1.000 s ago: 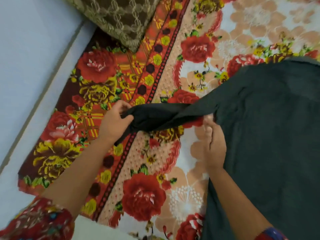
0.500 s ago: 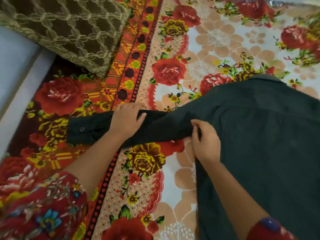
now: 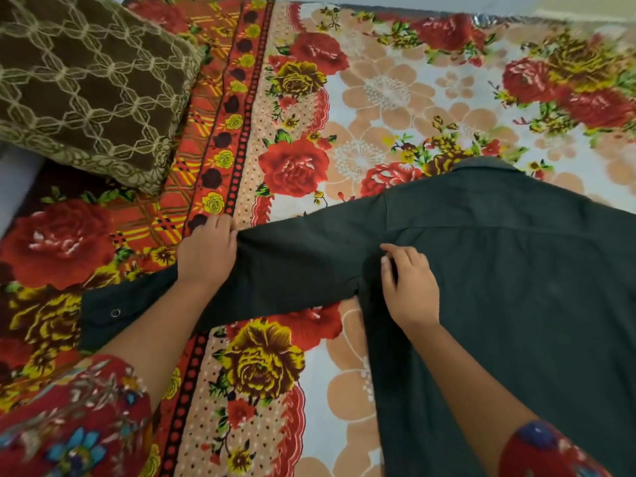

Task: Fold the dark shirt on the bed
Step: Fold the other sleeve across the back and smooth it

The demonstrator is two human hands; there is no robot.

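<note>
The dark shirt [image 3: 509, 287] lies back-up on the flowered bed sheet [image 3: 371, 108], collar towards the far side. Its left sleeve [image 3: 296, 270] stretches out flat to the left, the cuff with a metal snap [image 3: 115, 312] at the end. My left hand [image 3: 206, 256] rests on the sleeve's upper edge about midway, fingers curled over the cloth. My right hand [image 3: 409, 287] sits at the armpit seam where sleeve meets body, fingertips pinching the fabric there. My forearms hide part of the sleeve and the shirt's lower left side.
A brown cushion [image 3: 86, 84] with a cream lattice pattern lies at the far left on the bed. The bed's left edge and pale floor [image 3: 13, 173] show beside it. Bare sheet lies beyond the collar and below the sleeve.
The sleeve, bunched and lifted a second ago, now lies spread flat to the left. My left hand slid along it to its upper edge; my right hand moved to the armpit seam.
</note>
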